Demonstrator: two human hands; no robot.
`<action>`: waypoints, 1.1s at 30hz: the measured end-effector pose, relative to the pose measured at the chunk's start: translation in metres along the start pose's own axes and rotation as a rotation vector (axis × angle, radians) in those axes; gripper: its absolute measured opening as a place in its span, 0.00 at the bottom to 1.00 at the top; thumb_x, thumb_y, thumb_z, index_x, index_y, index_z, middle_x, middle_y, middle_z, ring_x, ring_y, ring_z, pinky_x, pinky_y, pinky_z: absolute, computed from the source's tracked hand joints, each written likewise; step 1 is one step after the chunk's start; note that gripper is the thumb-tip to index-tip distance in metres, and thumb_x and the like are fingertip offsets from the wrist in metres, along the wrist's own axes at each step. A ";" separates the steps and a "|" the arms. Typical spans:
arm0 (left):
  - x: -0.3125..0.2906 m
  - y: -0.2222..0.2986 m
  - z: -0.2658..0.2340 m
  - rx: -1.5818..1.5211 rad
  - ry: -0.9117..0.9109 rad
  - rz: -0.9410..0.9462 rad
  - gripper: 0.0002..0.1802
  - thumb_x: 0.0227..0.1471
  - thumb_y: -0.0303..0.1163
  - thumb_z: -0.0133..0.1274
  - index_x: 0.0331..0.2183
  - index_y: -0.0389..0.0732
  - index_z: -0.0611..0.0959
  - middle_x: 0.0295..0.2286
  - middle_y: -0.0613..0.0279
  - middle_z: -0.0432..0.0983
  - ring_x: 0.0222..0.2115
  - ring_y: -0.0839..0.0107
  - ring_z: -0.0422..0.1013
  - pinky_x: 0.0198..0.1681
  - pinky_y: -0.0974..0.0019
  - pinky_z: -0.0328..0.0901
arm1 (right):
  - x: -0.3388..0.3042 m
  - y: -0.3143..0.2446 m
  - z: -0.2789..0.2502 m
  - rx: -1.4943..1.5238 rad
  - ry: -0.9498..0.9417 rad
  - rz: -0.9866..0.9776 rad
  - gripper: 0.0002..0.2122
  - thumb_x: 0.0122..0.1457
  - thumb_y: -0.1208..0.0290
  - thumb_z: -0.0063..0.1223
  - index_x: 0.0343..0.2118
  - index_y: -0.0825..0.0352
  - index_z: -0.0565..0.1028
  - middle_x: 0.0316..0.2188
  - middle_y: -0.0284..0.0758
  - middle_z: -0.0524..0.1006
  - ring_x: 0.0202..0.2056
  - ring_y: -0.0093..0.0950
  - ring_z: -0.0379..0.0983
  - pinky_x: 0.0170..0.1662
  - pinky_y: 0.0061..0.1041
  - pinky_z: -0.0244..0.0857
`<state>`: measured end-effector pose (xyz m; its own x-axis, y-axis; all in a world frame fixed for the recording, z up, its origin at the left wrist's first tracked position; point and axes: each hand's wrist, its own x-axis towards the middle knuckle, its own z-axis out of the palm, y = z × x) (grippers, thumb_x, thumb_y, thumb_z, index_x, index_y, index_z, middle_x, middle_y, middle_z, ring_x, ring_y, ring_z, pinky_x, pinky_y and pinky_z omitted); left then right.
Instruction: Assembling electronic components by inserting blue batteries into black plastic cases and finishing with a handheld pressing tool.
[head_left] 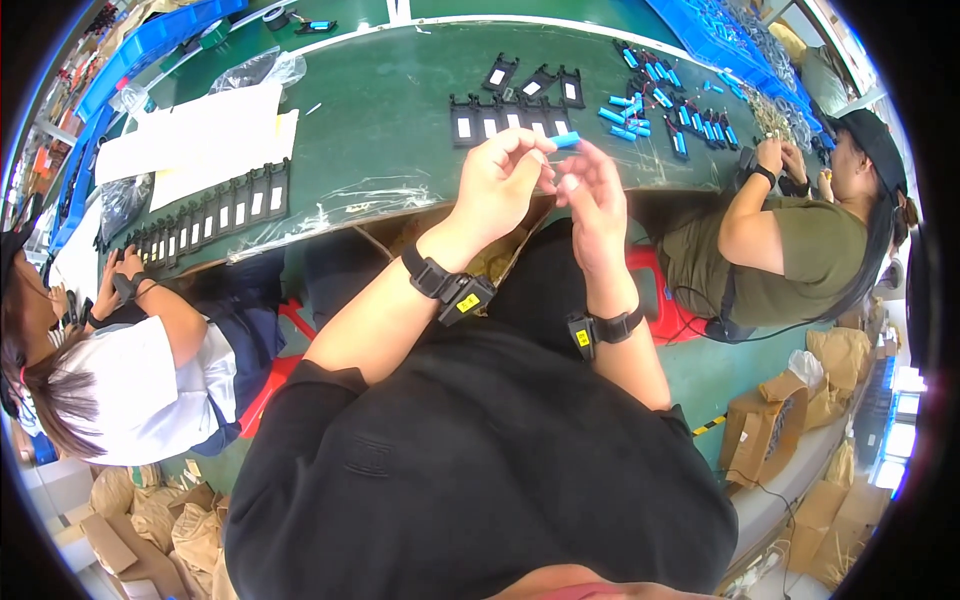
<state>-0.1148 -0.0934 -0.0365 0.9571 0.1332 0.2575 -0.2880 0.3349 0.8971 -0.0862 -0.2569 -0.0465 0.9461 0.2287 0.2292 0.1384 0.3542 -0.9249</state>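
In the head view, the person holds both hands up above the near edge of a green table. The left hand has its fingertips drawn together at the left end of a small blue cylinder, pinching it. The right hand has its fingers curled beside the cylinder's right end; whether they grip it cannot be told. The cylinder lies nearly level between the two hands, in front of a row of black frames with white labels. Loose blue cylinders lie to the right, near black holders fitted with similar cylinders. A longer row of black frames stretches along the table's left part, beside pale sheets. A co-worker sits on each side.
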 end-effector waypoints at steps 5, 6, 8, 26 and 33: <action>0.008 -0.001 -0.005 0.045 -0.113 0.120 0.10 0.71 0.20 0.46 0.44 0.34 0.83 0.34 0.64 0.79 0.33 0.75 0.77 0.43 0.67 0.75 | 0.023 -0.016 -0.007 -0.015 -0.028 0.253 0.22 0.74 0.69 0.57 0.66 0.74 0.72 0.40 0.31 0.83 0.35 0.17 0.76 0.39 0.20 0.71; 0.010 -0.002 -0.007 0.057 -0.160 0.162 0.10 0.71 0.20 0.45 0.44 0.35 0.83 0.34 0.65 0.78 0.32 0.76 0.75 0.41 0.68 0.74 | 0.028 -0.020 -0.010 0.089 -0.072 0.341 0.21 0.75 0.68 0.57 0.64 0.73 0.74 0.39 0.30 0.84 0.34 0.17 0.76 0.38 0.20 0.70; 0.013 0.002 -0.006 0.060 -0.168 0.124 0.10 0.72 0.20 0.45 0.44 0.35 0.83 0.33 0.65 0.78 0.32 0.76 0.75 0.40 0.69 0.73 | 0.032 -0.016 -0.027 0.043 -0.224 0.389 0.20 0.75 0.66 0.57 0.63 0.72 0.75 0.38 0.29 0.84 0.32 0.17 0.76 0.39 0.21 0.71; 0.117 -0.021 -0.021 0.797 -0.088 0.471 0.11 0.66 0.22 0.53 0.48 0.37 0.84 0.36 0.54 0.82 0.37 0.59 0.79 0.44 0.58 0.74 | 0.103 -0.014 -0.032 -0.853 -0.118 0.109 0.12 0.60 0.71 0.72 0.44 0.70 0.85 0.31 0.30 0.86 0.31 0.17 0.80 0.37 0.21 0.74; 0.159 -0.043 -0.017 0.880 -0.067 0.298 0.09 0.66 0.24 0.51 0.45 0.35 0.83 0.41 0.44 0.83 0.44 0.47 0.80 0.49 0.51 0.73 | 0.154 -0.002 -0.042 -1.182 -0.219 0.081 0.13 0.57 0.68 0.70 0.43 0.70 0.86 0.32 0.38 0.88 0.34 0.27 0.84 0.42 0.28 0.77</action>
<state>0.0493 -0.0706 -0.0402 0.8557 0.0366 0.5162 -0.4192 -0.5360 0.7328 0.0717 -0.2600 -0.0217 0.9106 0.4013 0.0985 0.3717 -0.6915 -0.6194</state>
